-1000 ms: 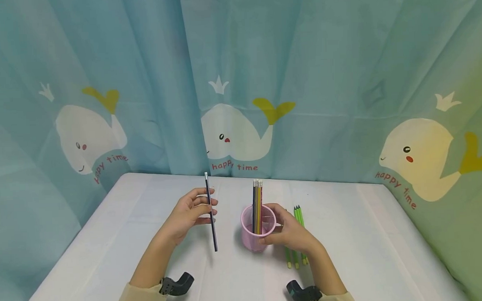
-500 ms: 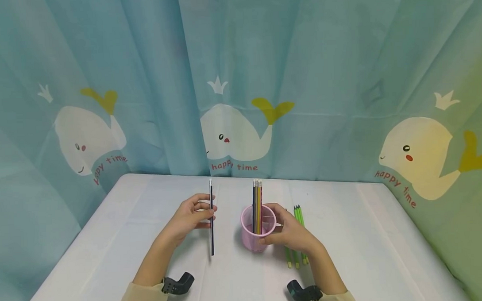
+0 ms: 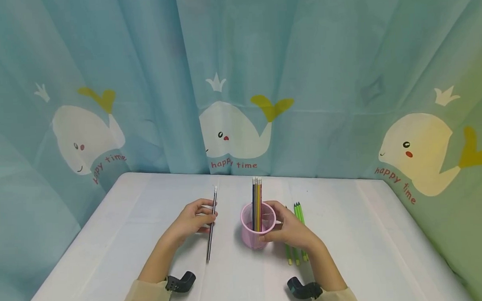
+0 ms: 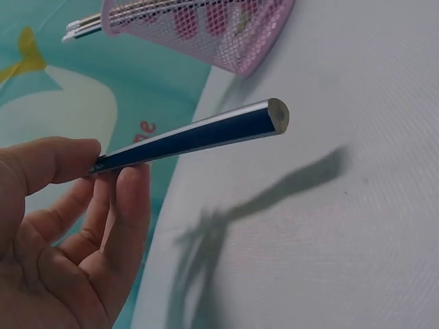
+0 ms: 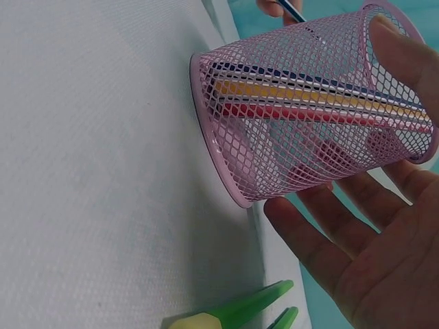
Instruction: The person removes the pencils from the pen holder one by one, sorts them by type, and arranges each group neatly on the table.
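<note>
My left hand (image 3: 192,221) pinches a dark blue and silver striped pencil (image 4: 206,133) between thumb and fingertips. In the left wrist view the flat, unsharpened end points at the camera, and the pencil's shadow falls on the table apart from it. To its right stands a pink mesh pencil cup (image 3: 253,239). My right hand (image 3: 292,230) grips the cup from its right side, thumb near the rim and fingers round the far side. Inside, several pencils (image 5: 288,97) in dark blue, yellow and red lean together, their eraser ends above the rim.
Several green pencils (image 3: 299,214) lie on the white table (image 3: 359,235) right of the cup, partly hidden by my right hand and forearm. A blue-green curtain (image 3: 322,77) with whale prints hangs behind the table.
The pencil in my left hand has swung, its lower end shifting left and its top leaning right, and the hand has lowered a little. My right hand and the cup stay in place.
</note>
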A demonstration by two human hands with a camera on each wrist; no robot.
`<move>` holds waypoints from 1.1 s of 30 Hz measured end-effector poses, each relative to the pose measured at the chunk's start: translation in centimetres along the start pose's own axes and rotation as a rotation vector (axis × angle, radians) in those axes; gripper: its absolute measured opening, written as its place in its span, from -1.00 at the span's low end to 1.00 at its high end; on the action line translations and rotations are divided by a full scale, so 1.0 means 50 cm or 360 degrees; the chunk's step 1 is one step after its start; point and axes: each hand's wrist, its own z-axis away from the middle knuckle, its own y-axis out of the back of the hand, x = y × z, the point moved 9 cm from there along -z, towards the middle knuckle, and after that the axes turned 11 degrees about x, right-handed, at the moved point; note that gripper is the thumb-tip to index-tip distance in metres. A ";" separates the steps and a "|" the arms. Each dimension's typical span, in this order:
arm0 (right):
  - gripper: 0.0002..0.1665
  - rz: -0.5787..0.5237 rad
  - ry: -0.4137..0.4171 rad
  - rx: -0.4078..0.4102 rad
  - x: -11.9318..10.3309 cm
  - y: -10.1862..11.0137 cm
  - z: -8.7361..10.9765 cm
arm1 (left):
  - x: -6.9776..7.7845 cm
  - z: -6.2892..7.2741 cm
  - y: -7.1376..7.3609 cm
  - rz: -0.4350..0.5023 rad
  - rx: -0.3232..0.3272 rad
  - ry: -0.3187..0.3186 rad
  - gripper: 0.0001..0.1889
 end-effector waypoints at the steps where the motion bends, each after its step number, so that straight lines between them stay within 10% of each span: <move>1: -0.05 0.0002 -0.0002 0.0001 -0.001 0.001 -0.001 | 0.000 0.000 -0.001 -0.0012 0.0000 -0.0002 -0.53; 33: -0.05 0.0012 -0.0033 0.0004 -0.003 -0.004 -0.001 | -0.039 -0.003 0.010 -0.0461 0.0231 0.0014 -0.56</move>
